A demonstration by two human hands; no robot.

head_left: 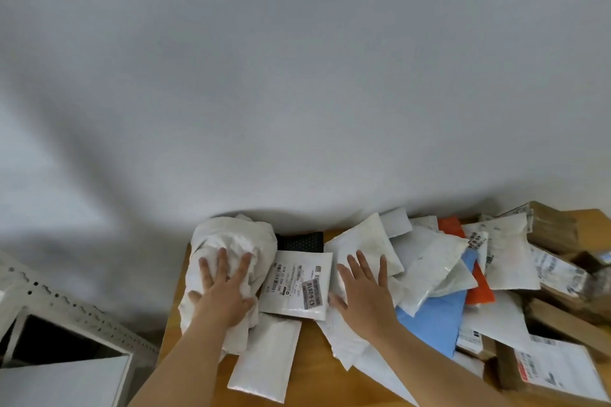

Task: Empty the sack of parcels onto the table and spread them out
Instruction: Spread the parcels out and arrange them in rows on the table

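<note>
Parcels [429,277] already lie heaped across the wooden worktop [317,387], still overlapping, so by my judgement the emptying is done and the spreading remains. The left hand [224,287] presses flat, fingers splayed, on the crumpled white sack [231,241] at the worktop's far left corner; the sack's long axis runs near-to-far. The right hand [363,291] rests open on white mailers.
</note>
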